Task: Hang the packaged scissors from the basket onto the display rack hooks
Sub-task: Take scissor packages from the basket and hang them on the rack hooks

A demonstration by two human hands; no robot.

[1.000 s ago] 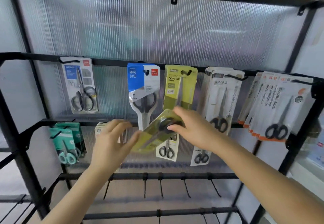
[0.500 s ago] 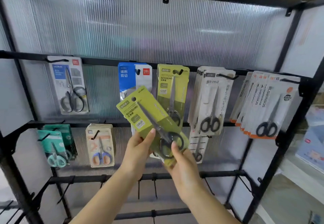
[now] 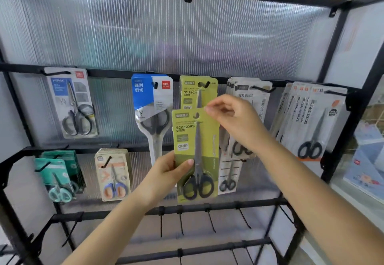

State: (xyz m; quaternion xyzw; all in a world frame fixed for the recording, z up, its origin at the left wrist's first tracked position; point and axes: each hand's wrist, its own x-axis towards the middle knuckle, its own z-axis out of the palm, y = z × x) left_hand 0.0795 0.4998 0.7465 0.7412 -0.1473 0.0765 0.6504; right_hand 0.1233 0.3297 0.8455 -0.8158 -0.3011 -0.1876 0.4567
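Observation:
A yellow-green scissors pack (image 3: pixel 197 140) with black-handled scissors stands upright in front of the rack. My left hand (image 3: pixel 166 173) grips its lower left edge, thumb on the front. At its top right corner my right hand (image 3: pixel 230 119) pinches the card. Its hang hole sits a little below the black hook (image 3: pixel 204 84), which carries a matching yellow-green pack (image 3: pixel 197 92).
On the top bar hang a grey pack (image 3: pixel 72 102), a blue and white pack (image 3: pixel 152 107), and white stacks (image 3: pixel 247 102) (image 3: pixel 311 119). Teal (image 3: pixel 58 175) and beige packs (image 3: pixel 113 175) hang lower left. Bare hooks (image 3: pixel 180 221) line the lower bars. Black frame posts (image 3: pixel 351 107) stand at right.
The pack went from tilted and low to upright and higher, just under the hook. My right hand left its bottom end and now pinches its top corner.

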